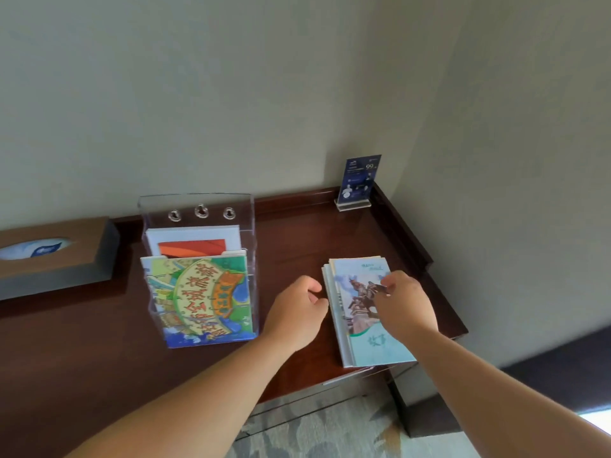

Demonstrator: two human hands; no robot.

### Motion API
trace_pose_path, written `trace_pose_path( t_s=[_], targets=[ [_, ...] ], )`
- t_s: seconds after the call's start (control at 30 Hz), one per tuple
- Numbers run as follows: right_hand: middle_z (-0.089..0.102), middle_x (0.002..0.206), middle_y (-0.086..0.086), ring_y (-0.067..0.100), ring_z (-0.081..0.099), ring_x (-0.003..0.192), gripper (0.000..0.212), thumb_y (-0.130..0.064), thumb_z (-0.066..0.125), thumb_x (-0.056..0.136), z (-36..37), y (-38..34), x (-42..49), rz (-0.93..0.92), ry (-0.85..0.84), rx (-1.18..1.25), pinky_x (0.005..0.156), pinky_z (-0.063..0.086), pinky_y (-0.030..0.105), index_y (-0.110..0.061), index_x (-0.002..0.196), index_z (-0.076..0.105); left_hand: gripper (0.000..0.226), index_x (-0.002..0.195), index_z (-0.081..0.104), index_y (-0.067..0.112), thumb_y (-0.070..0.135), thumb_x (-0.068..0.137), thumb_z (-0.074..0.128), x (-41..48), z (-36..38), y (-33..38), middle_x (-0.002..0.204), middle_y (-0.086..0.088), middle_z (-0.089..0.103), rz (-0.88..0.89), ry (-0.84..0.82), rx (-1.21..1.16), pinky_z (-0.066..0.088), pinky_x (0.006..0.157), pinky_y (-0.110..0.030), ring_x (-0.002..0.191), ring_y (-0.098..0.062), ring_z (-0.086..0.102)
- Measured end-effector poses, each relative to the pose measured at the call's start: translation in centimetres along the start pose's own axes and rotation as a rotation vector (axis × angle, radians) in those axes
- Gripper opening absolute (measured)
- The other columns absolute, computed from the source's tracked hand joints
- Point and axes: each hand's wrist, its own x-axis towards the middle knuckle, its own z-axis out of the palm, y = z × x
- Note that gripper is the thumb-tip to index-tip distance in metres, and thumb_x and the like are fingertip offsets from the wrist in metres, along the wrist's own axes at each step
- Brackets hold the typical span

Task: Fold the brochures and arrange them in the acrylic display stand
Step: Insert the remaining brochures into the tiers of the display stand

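Note:
A clear acrylic display stand (198, 206) stands on the dark wooden desk (297, 233). Its front pocket holds a colourful map brochure (201, 299); the back pocket holds a white brochure with an orange picture (193, 241). To the right lies a stack of pale green brochures (360, 312) with a horse statue on the cover. My right hand (405, 304) rests on top of this stack, fingertips pinched at the cover. My left hand (297, 310) sits just left of the stack, fingers curled, touching its edge.
A brown tissue box (56, 256) sits at the far left against the wall. A small blue sign in a clear holder (358, 181) stands in the back right corner. The desk has a raised rim at back and right; carpet shows below its front edge.

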Motion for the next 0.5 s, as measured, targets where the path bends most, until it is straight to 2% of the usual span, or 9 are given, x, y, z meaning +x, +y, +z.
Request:
trace_pose_path(
  t_s=[0.07, 0.13, 0.2, 0.23, 0.3, 0.37, 0.43, 0.5],
  targets=[
    [0.046, 0.107, 0.002, 0.021, 0.062, 0.078, 0.031, -0.020, 0.053, 0.092, -0.3, 2.7, 1.5, 0.060, -0.067, -0.030, 0.048, 0.040, 0.024, -0.020, 0.123, 0.051, 0.029, 0.117, 0.060, 0.017, 0.026, 0.089, 0.060, 0.7, 2.5, 0.8, 0.100, 0.000, 0.067, -0.101, -0.077, -0.085, 0.054, 0.080, -0.034, 0.093, -0.021, 0.066],
    [0.043, 0.109, 0.005, 0.025, 0.063, 0.084, 0.040, -0.022, 0.056, 0.092, -0.5, 4.6, 2.9, 0.116, -0.145, -0.050, 0.054, 0.045, 0.027, -0.017, 0.130, 0.047, 0.035, 0.122, 0.058, 0.012, 0.021, 0.089, 0.060, 1.3, 4.4, 1.6, 0.113, -0.011, 0.066, -0.200, -0.103, -0.170, 0.055, 0.088, -0.046, 0.101, -0.029, 0.065],
    [0.047, 0.121, 0.010, 0.027, 0.062, 0.090, 0.050, -0.025, 0.057, 0.091, -0.6, 5.9, 3.9, 0.163, -0.221, -0.052, 0.061, 0.050, 0.032, -0.014, 0.138, 0.041, 0.038, 0.125, 0.058, 0.010, 0.019, 0.088, 0.059, 1.9, 6.1, 2.2, 0.116, -0.013, 0.065, -0.290, -0.092, -0.222, 0.055, 0.089, -0.043, 0.100, -0.028, 0.065],
    [0.049, 0.127, 0.012, 0.027, 0.062, 0.093, 0.055, -0.025, 0.057, 0.091, -0.5, 6.3, 4.3, 0.187, -0.262, -0.028, 0.064, 0.052, 0.034, -0.013, 0.141, 0.037, 0.033, 0.121, 0.060, 0.011, 0.019, 0.088, 0.060, 2.1, 6.9, 2.4, 0.110, -0.013, 0.066, -0.325, -0.078, -0.247, 0.056, 0.084, -0.036, 0.092, -0.024, 0.065],
    [0.057, 0.124, 0.013, 0.027, 0.064, 0.096, 0.059, -0.024, 0.059, 0.090, -0.2, 6.8, 4.9, 0.232, -0.340, 0.038, 0.068, 0.054, 0.038, -0.010, 0.143, 0.035, 0.003, 0.090, 0.061, 0.017, 0.017, 0.089, 0.059, 2.3, 7.8, 2.9, 0.084, -0.005, 0.064, -0.388, -0.045, -0.243, 0.048, 0.064, -0.028, 0.070, -0.017, 0.060],
    [0.065, 0.108, 0.011, 0.024, 0.067, 0.088, 0.045, -0.023, 0.059, 0.090, 0.3, 7.1, 5.2, 0.247, -0.395, 0.081, 0.066, 0.054, 0.040, -0.006, 0.130, 0.045, 0.017, 0.071, 0.055, 0.017, 0.014, 0.088, 0.056, 2.9, 8.4, 3.4, 0.069, -0.003, 0.058, -0.438, 0.002, -0.220, 0.043, 0.057, -0.030, 0.062, -0.018, 0.057],
    [0.066, 0.095, 0.009, 0.021, 0.064, 0.075, 0.028, -0.023, 0.058, 0.090, 0.5, 7.2, 5.3, 0.217, -0.417, 0.083, 0.057, 0.049, 0.036, -0.007, 0.112, 0.054, 0.010, 0.084, 0.063, 0.010, 0.012, 0.087, 0.054, 3.6, 8.6, 4.0, 0.080, -0.009, 0.064, -0.516, 0.023, -0.248, 0.047, 0.061, -0.031, 0.075, -0.026, 0.066],
    [0.068, 0.089, 0.009, 0.023, 0.065, 0.072, 0.016, -0.021, 0.058, 0.089, 0.5, 7.2, 5.5, 0.189, -0.428, 0.080, 0.055, 0.045, 0.032, -0.008, 0.098, 0.058, 0.018, 0.102, 0.062, 0.007, 0.012, 0.089, 0.052, 4.4, 8.9, 4.3, 0.090, -0.011, 0.063, -0.607, 0.050, -0.293, 0.048, 0.064, -0.032, 0.078, -0.028, 0.065]
  ],
)
